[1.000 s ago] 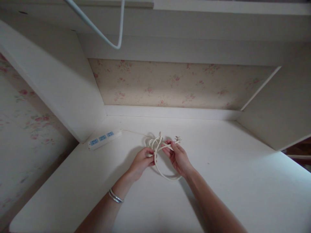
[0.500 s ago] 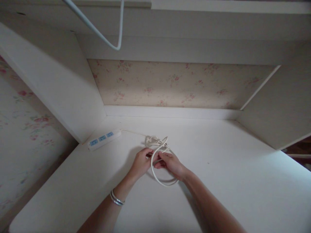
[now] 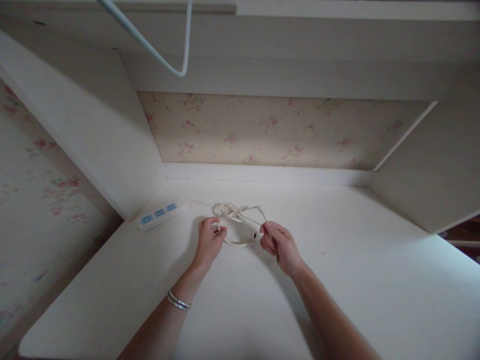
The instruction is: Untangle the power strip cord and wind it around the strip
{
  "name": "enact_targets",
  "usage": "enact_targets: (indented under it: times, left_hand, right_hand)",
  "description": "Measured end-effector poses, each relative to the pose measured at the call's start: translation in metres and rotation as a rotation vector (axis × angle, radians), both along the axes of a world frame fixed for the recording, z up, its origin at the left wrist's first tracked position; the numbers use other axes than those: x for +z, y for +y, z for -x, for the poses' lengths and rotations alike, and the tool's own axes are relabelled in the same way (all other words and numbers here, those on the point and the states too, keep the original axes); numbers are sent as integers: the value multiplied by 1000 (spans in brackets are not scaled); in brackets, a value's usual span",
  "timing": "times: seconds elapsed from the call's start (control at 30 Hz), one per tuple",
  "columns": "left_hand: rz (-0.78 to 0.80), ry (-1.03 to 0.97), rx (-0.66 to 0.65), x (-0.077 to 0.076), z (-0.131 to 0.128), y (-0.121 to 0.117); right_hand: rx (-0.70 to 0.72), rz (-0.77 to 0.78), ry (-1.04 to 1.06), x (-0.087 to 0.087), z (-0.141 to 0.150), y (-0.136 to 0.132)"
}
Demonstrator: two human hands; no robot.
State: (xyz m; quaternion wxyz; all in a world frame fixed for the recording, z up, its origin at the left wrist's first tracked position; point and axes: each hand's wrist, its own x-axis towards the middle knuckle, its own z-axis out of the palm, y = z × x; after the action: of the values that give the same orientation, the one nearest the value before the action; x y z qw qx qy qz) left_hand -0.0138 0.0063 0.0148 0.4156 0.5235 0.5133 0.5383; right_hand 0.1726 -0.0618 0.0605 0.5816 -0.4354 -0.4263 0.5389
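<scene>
A white power cord (image 3: 229, 212) lies in a tangle of loops on the white desk. It runs left to a power strip (image 3: 160, 215) with three blue sockets. My left hand (image 3: 210, 241) pinches a strand at the left of the loops, thumb and finger closing on it. On the right side, my right hand (image 3: 279, 245) has its fingers wrapped round the cord. A white plug (image 3: 255, 235) shows just left of those fingers. One loop hangs between both hands. The part of the cord inside my right fist is hidden.
The desk (image 3: 240, 310) has a low ledge (image 3: 262, 173) at its back. Side panels (image 3: 93, 125) rise left and right, and a shelf (image 3: 277, 75) spans above. A pale blue bent tube (image 3: 165, 62) hangs down at the upper left.
My hands have moved apart, left hand to the left and right hand to the right. The big loop between them has flattened and the tangle has spread. The plug now shows.
</scene>
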Motion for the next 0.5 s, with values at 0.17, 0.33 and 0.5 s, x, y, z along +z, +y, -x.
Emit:
enact_targets:
  times: [0.17,0.33,0.5]
  left_hand:
    - [357,-456,-155,7,3,-1]
    - [392,-555,-296,16,5,-3]
    - [261,-582,-364,25,4,-7]
  right_hand:
    - [-451,-42,-225,-3,-16,9]
    - [-624,-43,-515,-19,-36,18]
    - [-748,30,-550,-32,-62,28]
